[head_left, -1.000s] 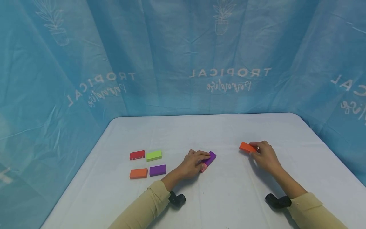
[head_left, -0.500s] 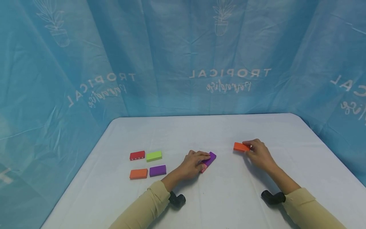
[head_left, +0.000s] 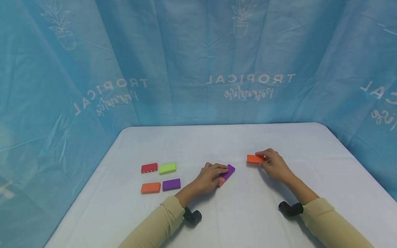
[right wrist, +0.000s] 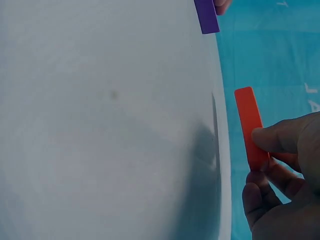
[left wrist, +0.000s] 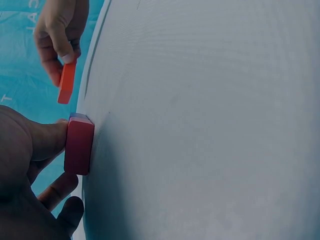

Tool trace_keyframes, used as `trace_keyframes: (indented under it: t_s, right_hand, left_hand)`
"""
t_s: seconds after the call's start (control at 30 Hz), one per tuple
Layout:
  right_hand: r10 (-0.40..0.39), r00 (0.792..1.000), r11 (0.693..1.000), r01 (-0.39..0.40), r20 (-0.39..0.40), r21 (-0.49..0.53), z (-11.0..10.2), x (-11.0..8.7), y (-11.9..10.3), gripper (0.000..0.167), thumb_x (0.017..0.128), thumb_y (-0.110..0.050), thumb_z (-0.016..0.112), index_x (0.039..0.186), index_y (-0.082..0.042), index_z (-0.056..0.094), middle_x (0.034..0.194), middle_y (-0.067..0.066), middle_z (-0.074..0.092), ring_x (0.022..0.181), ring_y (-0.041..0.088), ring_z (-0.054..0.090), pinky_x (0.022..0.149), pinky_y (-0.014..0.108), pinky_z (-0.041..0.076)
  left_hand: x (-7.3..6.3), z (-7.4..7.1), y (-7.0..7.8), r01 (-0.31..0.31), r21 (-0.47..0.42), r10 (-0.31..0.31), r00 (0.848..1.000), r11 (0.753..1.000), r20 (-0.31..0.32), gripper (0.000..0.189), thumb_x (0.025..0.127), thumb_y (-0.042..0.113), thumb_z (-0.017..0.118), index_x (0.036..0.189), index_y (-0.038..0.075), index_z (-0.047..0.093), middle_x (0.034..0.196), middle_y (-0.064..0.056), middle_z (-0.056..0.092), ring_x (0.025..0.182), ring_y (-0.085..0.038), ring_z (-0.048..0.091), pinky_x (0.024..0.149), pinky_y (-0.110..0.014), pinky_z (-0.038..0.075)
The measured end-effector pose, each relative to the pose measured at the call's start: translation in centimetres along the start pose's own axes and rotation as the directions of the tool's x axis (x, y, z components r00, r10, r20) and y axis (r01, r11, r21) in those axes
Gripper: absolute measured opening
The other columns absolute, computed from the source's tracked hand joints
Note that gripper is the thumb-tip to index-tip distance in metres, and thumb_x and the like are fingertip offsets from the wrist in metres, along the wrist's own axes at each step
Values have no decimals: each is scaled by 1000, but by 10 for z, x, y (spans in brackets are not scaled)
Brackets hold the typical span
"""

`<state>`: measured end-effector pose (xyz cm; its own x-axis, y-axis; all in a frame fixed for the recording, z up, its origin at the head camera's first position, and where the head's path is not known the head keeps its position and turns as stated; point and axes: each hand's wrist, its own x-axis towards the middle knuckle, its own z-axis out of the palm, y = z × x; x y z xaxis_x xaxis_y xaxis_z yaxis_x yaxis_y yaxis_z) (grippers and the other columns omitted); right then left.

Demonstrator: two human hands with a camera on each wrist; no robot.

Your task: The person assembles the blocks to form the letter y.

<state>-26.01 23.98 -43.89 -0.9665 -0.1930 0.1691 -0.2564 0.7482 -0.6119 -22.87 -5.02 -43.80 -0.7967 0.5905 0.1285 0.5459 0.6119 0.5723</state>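
In the head view my left hand [head_left: 208, 178] grips a purple block [head_left: 230, 169] and a pink block [head_left: 221, 184] that lie against each other at a slant on the white table. The left wrist view shows the end of the pink block [left wrist: 79, 150], dark red there, with the thumb along one side. To the right, my right hand [head_left: 276, 166] pinches one end of an orange block [head_left: 254, 159] between thumb and fingers; its free end points left. The right wrist view has this orange block [right wrist: 250, 125] held above the table and apart from the purple block [right wrist: 206, 16].
Left of the left hand lie a red block [head_left: 149, 168] with white dots, a lime green block [head_left: 167, 168], another orange block [head_left: 150, 188] and another purple block [head_left: 171, 184]. The white table [head_left: 198, 141] ends at a blue printed curtain [head_left: 186, 69].
My right hand has moved left with the orange block, nearer the purple and pink pair, and the block has turned to lie more level. My left hand has stayed in place.
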Motion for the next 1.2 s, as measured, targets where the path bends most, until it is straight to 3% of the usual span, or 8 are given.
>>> trace_keyframes:
  t_s: [0.37, 0.77, 1.2]
  right_hand:
    - [-84, 996, 996, 83, 28, 25, 8, 10, -2, 37, 83, 1, 59, 119, -5, 63, 109, 13, 60, 97, 25, 52, 86, 43, 47]
    - [-197, 977, 980, 195, 80, 36, 14, 19, -9, 37, 81, 6, 56, 115, -7, 65, 109, 9, 61, 100, 25, 53, 87, 42, 47]
    - [-193, 971, 981, 190, 141, 28, 20, 25, -15, 35, 83, 4, 56, 115, -8, 64, 113, 10, 61, 106, 26, 54, 90, 46, 48]
  left_hand:
    - [1, 1, 1, 37, 10, -38, 999, 999, 29, 37, 94, 16, 54, 131, 13, 56, 142, 4, 49, 119, -23, 41, 93, -37, 32]
    - [2, -1, 2, 50, 6, -50, 998, 999, 36, 37, 94, 16, 54, 131, 13, 56, 141, 3, 49, 119, -23, 41, 94, -38, 32]
    - [2, 0, 1, 46, 12, -46, 998, 999, 32, 38, 94, 15, 55, 131, 13, 56, 141, 3, 49, 116, -22, 42, 92, -36, 32]
